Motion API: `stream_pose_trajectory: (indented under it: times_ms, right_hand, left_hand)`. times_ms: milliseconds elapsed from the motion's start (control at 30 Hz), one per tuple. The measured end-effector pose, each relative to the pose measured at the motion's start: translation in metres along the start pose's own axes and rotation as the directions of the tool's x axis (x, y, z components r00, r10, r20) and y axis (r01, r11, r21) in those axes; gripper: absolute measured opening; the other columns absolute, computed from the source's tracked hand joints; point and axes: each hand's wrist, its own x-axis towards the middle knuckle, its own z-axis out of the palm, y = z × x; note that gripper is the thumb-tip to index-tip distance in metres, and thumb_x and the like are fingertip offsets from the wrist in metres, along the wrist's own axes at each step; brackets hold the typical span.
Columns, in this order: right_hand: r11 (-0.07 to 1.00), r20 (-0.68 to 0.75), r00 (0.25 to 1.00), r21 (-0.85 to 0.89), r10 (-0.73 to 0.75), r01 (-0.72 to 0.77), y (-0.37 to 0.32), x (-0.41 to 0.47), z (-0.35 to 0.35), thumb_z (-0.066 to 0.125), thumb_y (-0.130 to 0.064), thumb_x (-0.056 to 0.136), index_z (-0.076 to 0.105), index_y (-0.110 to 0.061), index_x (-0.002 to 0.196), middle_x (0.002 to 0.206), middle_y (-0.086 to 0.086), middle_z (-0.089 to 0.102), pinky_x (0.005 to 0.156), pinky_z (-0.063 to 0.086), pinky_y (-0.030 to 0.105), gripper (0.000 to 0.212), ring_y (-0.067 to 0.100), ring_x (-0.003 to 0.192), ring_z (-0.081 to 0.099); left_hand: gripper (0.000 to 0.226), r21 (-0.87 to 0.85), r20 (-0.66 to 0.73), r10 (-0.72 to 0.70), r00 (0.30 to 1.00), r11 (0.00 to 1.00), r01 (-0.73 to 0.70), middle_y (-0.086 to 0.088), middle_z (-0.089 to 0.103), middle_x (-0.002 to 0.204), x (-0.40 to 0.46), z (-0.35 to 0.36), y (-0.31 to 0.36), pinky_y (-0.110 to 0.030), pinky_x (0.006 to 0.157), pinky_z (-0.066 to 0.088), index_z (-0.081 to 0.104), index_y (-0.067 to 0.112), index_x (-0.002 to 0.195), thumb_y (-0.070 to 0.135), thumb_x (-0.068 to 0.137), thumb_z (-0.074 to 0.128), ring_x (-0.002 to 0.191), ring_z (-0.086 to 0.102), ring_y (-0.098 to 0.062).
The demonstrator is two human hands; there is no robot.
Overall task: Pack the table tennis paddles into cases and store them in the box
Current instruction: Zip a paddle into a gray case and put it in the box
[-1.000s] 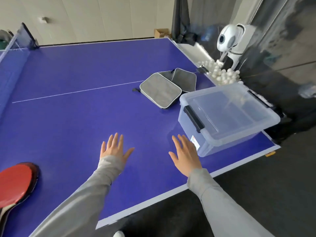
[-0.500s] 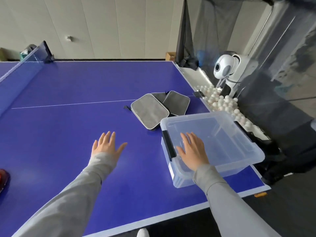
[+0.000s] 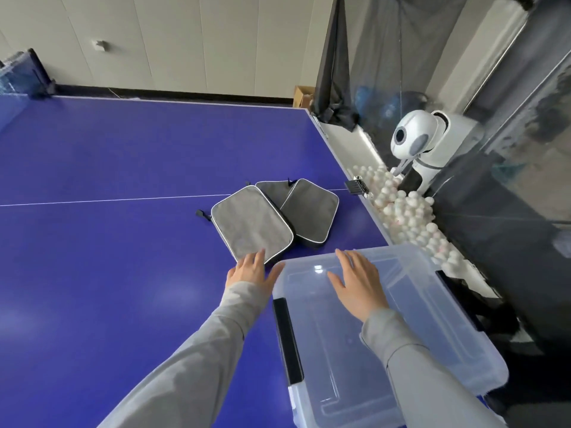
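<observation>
A clear plastic box (image 3: 432, 329) with a lid and a black latch stands at the near right corner of the blue table (image 3: 123, 242). Three grey paddle cases overlap just beyond it: the nearest case (image 3: 250, 223), a second case (image 3: 309, 211) to its right, and a third case (image 3: 272, 188) partly hidden under both. My left hand (image 3: 250, 270) is flat with straight fingers, its fingertips at the near corner of the nearest case. My right hand (image 3: 358, 282) lies flat on the box lid. No paddle is in view.
A white ball-feeding machine (image 3: 417, 140) stands off the table's right edge above a trough heaped with white balls (image 3: 404, 211). Dark netting hangs behind it. The net post (image 3: 34, 72) sits at the far left.
The view has swung right and forward, so the red paddle has left the frame. My left hand reached forward to the nearest case. My right hand slid farther across the box lid.
</observation>
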Motion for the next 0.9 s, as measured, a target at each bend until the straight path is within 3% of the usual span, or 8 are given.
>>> stream_pose_trajectory:
  times_ms: [167,300,400,500,667,900]
  right_hand:
    - [0.995,-0.023,0.996,0.035,-0.088,0.088,0.007,0.055,0.002,0.044,-0.038,0.096,0.037,-0.012,0.141,0.14,0.007,0.045,0.105,0.032,0.038,0.052,0.025,0.134,0.035]
    - [0.991,0.027,0.991,0.037,-0.133,0.132,0.007,0.1,0.01,0.045,-0.039,0.096,0.04,-0.013,0.139,0.134,0.005,0.051,0.096,0.039,0.04,0.051,0.026,0.125,0.042]
    - [0.988,0.103,0.984,0.055,-0.148,0.142,0.0,0.136,0.021,0.044,-0.042,0.096,0.042,-0.014,0.137,0.132,0.006,0.051,0.094,0.04,0.041,0.05,0.028,0.123,0.042]
    - [0.987,0.161,0.975,0.061,-0.155,0.147,-0.014,0.172,0.035,0.045,-0.045,0.095,0.045,-0.012,0.133,0.13,0.011,0.051,0.095,0.037,0.042,0.051,0.03,0.123,0.042]
    - [0.987,0.268,0.957,0.145,-0.112,0.074,-0.036,0.214,0.064,0.047,-0.052,0.091,0.051,-0.007,0.124,0.128,0.014,0.052,0.096,0.04,0.043,0.056,0.031,0.124,0.042]
    - [0.966,0.272,0.962,0.257,-0.037,-0.035,-0.059,0.231,0.093,0.055,-0.056,0.085,0.048,-0.002,0.12,0.126,0.015,0.049,0.09,0.044,0.044,0.064,0.032,0.121,0.046]
  left_hand:
    - [0.058,-0.036,0.079,-0.049,0.996,0.998,0.052,0.001,0.053,0.122,0.03,0.024,0.028,-0.035,0.09,0.037,0.052,0.022,0.12,0.066,0.088,0.034,0.118,0.048,-0.022]
    - [0.044,0.041,0.147,-0.131,0.98,0.991,0.127,0.001,0.056,0.112,0.037,0.038,0.03,-0.033,0.076,0.037,0.053,0.021,0.112,0.056,0.091,0.036,0.107,0.052,-0.024]
    - [0.051,-0.036,0.119,-0.232,0.965,0.971,0.238,0.004,0.059,0.103,0.036,0.043,0.032,-0.03,0.067,0.035,0.054,0.02,0.096,0.066,0.087,0.033,0.093,0.055,-0.024]
    - [0.049,-0.061,0.103,-0.272,0.957,0.958,0.279,0.007,0.058,0.097,0.036,0.045,0.032,-0.029,0.066,0.036,0.05,0.023,0.085,0.07,0.083,0.037,0.08,0.046,-0.019]
    - [0.045,-0.108,0.112,-0.303,0.946,0.943,0.315,0.012,0.047,0.085,0.035,0.045,0.033,-0.028,0.066,0.036,0.043,0.025,0.081,0.07,0.081,0.04,0.079,0.043,-0.017]
    - [0.044,-0.089,0.079,-0.317,0.945,0.942,0.324,0.012,0.044,0.08,0.035,0.047,0.034,-0.027,0.063,0.03,0.038,0.025,0.079,0.07,0.081,0.042,0.075,0.04,-0.016]
